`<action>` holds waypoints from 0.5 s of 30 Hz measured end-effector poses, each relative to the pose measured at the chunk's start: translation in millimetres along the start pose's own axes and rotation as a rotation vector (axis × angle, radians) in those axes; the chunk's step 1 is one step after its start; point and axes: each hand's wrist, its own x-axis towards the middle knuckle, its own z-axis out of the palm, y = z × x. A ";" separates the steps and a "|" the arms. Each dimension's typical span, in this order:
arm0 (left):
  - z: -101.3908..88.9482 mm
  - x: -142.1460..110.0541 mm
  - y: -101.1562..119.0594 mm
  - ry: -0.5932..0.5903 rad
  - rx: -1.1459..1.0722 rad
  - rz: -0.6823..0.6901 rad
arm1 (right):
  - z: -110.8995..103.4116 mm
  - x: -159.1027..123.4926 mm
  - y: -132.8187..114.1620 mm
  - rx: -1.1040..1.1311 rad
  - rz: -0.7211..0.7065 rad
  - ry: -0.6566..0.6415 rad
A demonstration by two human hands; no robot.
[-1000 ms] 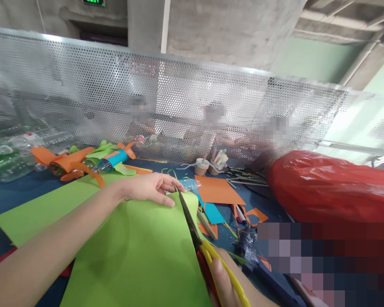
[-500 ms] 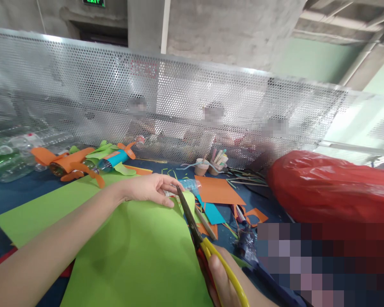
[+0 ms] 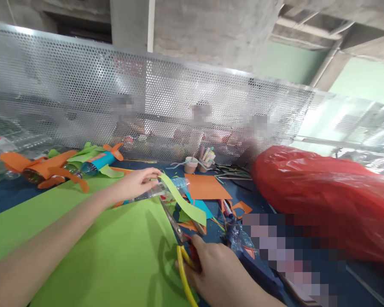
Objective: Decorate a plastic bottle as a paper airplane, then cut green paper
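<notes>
My left hand (image 3: 140, 184) pinches the upper end of a light green paper strip (image 3: 184, 201), which curves down to the right, apart from the large sheet. In my right hand (image 3: 213, 264) are scissors (image 3: 176, 228) with yellow and red handles; the blades point up and away beside the sheet's right edge. The big green paper sheet (image 3: 115, 251) lies under both arms. A clear plastic bottle (image 3: 153, 189) lies behind it, partly hidden by my left hand and the strip.
Left, bottles wrapped in orange (image 3: 49, 166) and blue paper (image 3: 99, 163) lie on the table. An orange sheet (image 3: 208, 186), blue paper (image 3: 202, 208) and scraps sit beyond the scissors. Cups of markers (image 3: 206, 162) stand at the back by a perforated metal panel (image 3: 166, 98). A red plastic bag (image 3: 307, 183) bulges at right.
The green strip has come away from the sheet and hangs from my left hand. The scissors have moved back toward me and left, and the view has shifted right.
</notes>
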 end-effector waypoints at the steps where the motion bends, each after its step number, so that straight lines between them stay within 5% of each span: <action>1: 0.0 1.8 -1.4 0.044 0.004 -0.001 | -1.0 0.0 -1.5 -0.043 0.016 -0.012; 6: -4.8 6.4 -6.4 0.236 -0.003 -0.053 | 2.2 -1.3 -3.4 -0.139 -0.021 -0.015; 11: -7.4 6.2 -7.0 0.252 -0.106 -0.024 | 12.8 -0.2 2.5 -0.161 -0.243 0.248; 15: -5.1 3.2 -1.0 0.208 -0.220 0.006 | 6.6 8.5 11.2 -0.022 -0.201 0.417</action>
